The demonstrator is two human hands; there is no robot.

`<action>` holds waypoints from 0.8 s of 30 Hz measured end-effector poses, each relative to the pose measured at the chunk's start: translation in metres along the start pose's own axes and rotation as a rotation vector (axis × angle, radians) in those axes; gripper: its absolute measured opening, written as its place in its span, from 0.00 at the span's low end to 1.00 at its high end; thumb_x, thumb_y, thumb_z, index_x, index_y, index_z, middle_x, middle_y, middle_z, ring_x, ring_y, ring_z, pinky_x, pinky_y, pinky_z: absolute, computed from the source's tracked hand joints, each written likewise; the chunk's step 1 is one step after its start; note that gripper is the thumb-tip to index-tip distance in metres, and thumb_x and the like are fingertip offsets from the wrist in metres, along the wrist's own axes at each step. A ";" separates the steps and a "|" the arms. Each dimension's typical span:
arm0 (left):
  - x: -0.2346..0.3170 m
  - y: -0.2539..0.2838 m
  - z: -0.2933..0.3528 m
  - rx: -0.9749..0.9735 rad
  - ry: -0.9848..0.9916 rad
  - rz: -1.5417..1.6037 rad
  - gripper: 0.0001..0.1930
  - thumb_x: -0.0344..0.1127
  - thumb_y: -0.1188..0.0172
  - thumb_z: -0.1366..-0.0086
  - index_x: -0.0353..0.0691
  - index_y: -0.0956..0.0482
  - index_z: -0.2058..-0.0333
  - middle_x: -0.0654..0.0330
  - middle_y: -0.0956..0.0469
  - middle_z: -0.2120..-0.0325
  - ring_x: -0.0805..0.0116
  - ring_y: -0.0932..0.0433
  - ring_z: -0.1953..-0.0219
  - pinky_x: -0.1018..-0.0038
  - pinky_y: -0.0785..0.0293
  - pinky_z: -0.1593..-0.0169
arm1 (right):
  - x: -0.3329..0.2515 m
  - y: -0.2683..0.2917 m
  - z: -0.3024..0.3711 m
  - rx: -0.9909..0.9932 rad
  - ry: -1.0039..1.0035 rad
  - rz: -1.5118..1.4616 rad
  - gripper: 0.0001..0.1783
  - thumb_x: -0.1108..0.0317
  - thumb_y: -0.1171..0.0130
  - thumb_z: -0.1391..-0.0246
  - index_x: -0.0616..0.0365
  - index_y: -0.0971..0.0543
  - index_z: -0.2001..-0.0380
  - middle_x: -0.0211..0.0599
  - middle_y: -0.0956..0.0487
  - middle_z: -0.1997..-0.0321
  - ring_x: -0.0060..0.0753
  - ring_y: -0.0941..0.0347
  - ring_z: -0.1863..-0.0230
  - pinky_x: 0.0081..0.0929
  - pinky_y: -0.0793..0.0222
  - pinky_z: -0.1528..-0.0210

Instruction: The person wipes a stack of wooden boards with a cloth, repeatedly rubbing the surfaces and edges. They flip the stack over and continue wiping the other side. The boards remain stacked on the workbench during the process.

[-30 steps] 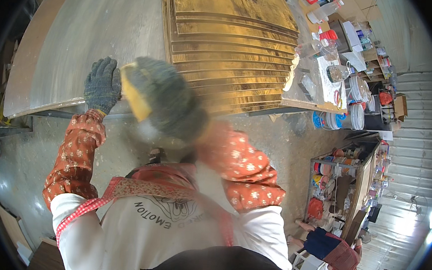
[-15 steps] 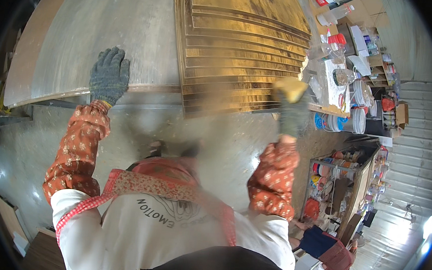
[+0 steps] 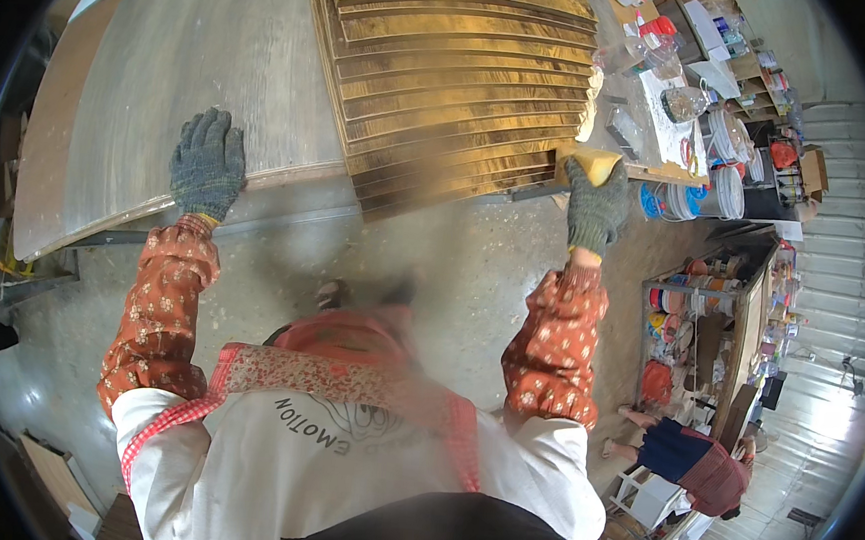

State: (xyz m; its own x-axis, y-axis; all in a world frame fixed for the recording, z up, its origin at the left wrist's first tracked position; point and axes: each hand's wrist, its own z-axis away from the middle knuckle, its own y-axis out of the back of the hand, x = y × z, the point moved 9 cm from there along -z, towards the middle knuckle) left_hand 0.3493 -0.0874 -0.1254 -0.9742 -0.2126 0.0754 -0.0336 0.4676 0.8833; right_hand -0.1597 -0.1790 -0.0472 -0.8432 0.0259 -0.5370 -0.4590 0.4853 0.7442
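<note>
My left hand (image 3: 207, 165), in a dark grey knit glove, lies flat near the front edge of a large grey wood-grain panel (image 3: 236, 66), fingers stretched out. In a matching glove, my right hand (image 3: 598, 211) grips a yellow sponge (image 3: 592, 163) beside the front right corner of the stacked boards. That stack of boards (image 3: 466, 82) has a brown and gold streaked finish. Its boards are fanned, each set back from the one below, and it overlaps the right side of the grey panel. My right fingertips are partly hidden by the sponge.
At the right, a worktop holds clear plastic bottles (image 3: 685, 104) and paper (image 3: 664, 111). White buckets (image 3: 727, 190) stand beside it. A shelf (image 3: 696, 299) of tins and jars is farther right, with another person (image 3: 692, 464) near it. Grey floor (image 3: 432, 270) lies between me and the boards.
My right hand, blurred earlier near the stack's right edge, now shows sharply with the sponge by the corner. The view has shifted slightly; my left hand stays flat on the panel.
</note>
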 end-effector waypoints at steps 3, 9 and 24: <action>0.001 0.000 -0.001 -0.007 -0.011 -0.043 0.20 0.45 0.49 0.33 0.40 0.23 0.49 0.52 0.26 0.46 0.51 0.32 0.40 0.58 0.40 0.36 | -0.017 -0.012 0.012 -0.044 -0.034 0.026 0.36 0.51 0.28 0.59 0.66 0.25 0.52 0.49 0.21 0.59 0.48 0.23 0.59 0.38 0.26 0.56; 0.002 0.000 -0.003 -0.001 -0.029 0.001 0.19 0.45 0.48 0.33 0.40 0.22 0.51 0.52 0.25 0.48 0.51 0.30 0.42 0.58 0.39 0.36 | -0.104 -0.056 0.115 -0.320 0.517 -0.243 0.31 0.62 0.30 0.61 0.63 0.26 0.52 0.49 0.23 0.58 0.51 0.26 0.58 0.41 0.29 0.54; 0.011 0.004 -0.003 0.007 -0.066 -0.004 0.19 0.44 0.50 0.33 0.37 0.21 0.53 0.49 0.24 0.49 0.48 0.30 0.43 0.57 0.38 0.37 | -0.034 -0.011 0.035 0.045 0.285 0.015 0.34 0.42 0.33 0.56 0.64 0.22 0.58 0.50 0.21 0.63 0.49 0.24 0.61 0.40 0.28 0.57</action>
State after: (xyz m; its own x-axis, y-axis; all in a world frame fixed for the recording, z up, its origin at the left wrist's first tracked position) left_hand 0.3390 -0.0901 -0.1197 -0.9866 -0.1579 0.0408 -0.0393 0.4728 0.8803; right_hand -0.1165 -0.1550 -0.0513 -0.8975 -0.2096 -0.3879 -0.4380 0.5250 0.7297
